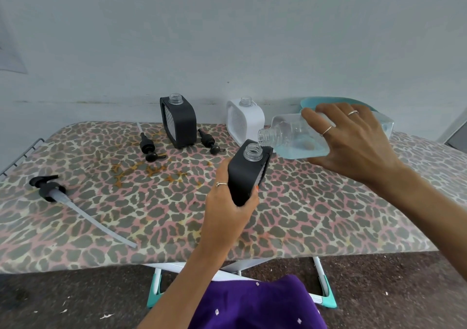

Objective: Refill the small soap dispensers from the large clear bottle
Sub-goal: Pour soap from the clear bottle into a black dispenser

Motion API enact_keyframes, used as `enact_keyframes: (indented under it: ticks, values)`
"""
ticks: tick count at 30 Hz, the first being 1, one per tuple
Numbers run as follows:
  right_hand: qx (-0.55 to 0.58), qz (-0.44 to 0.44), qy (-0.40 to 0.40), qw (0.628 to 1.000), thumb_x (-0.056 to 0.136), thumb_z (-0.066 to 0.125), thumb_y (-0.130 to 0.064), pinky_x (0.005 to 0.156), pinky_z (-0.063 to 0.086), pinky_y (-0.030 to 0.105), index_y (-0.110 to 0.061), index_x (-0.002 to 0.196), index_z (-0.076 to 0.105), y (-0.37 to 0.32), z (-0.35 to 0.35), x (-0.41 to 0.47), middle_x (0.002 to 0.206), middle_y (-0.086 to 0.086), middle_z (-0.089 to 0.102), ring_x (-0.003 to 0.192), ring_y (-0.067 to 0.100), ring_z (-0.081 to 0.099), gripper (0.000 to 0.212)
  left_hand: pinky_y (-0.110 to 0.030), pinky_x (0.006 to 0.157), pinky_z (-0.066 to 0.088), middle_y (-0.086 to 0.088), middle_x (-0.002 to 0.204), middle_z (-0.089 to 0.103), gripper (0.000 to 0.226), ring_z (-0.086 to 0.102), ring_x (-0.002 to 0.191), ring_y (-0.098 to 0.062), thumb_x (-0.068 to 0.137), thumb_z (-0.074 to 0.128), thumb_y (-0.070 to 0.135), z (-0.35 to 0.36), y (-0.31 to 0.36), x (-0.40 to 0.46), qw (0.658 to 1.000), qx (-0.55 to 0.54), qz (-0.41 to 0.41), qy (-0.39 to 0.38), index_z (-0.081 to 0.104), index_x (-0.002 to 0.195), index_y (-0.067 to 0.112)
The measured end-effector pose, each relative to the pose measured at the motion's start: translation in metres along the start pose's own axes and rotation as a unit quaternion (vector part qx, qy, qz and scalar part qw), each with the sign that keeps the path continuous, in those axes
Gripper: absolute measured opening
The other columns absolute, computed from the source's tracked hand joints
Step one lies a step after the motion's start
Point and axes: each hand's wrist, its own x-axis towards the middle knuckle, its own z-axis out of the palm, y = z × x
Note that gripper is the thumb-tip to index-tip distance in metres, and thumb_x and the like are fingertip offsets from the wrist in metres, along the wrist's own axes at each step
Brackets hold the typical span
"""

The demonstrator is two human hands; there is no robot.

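My left hand (228,210) grips a small black soap dispenser (246,174) by its lower body, tilted, with its clear open neck up. My right hand (353,139) holds the large clear bottle (293,136) lying almost on its side, its threaded mouth touching the dispenser's neck. A little pale blue liquid pools along the bottle's lower side. A second black dispenser (179,122) and a white dispenser (244,121) stand uncapped near the back edge of the leopard-print board (126,215).
Two small black pump heads (148,148) (209,142) lie beside the standing black dispenser. A large black pump with a long tube (50,189) lies at the left. A teal basin (336,102) sits behind my right hand. The wall is close behind the board.
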Motion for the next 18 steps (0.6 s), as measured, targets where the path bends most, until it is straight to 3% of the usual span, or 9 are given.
enact_keyframes:
  ticks: [5,10,18]
  values:
    - [-0.003,-0.001,-0.001,1.0,0.053,0.09,-0.035,0.074,0.048,0.049,-0.013,0.122,0.044,0.0005,-0.0003,0.0007,0.104,0.021,0.063,0.088,0.041,0.063,0.086,-0.001,0.061,0.04,0.001,0.091,0.058,0.061,0.057,0.072,0.0,0.08,0.072,0.016,-0.0004,0.0008,-0.0002,1.0,-0.006,-0.001,0.0,0.041,0.132,0.011]
    - [-0.004,0.0,0.0,1.0,0.054,0.09,-0.035,0.075,0.048,0.049,-0.013,0.122,0.045,0.0008,-0.0002,0.0017,0.104,0.021,0.062,0.088,0.04,0.063,0.085,-0.001,0.057,0.037,0.005,0.083,0.05,0.059,0.052,0.063,0.0,0.08,0.073,0.016,-0.0008,0.002,0.0004,1.0,0.004,-0.004,0.002,0.043,0.13,0.009]
    - [-0.007,-0.002,0.009,1.0,0.058,0.088,-0.036,0.074,0.047,0.048,-0.013,0.122,0.045,0.0018,0.0008,0.0023,0.104,0.02,0.062,0.086,0.039,0.062,0.08,-0.001,0.059,0.039,0.006,0.085,0.054,0.059,0.056,0.075,0.006,0.08,0.072,0.014,-0.0007,0.0021,0.0003,1.0,-0.009,0.0,0.004,0.043,0.13,0.01]
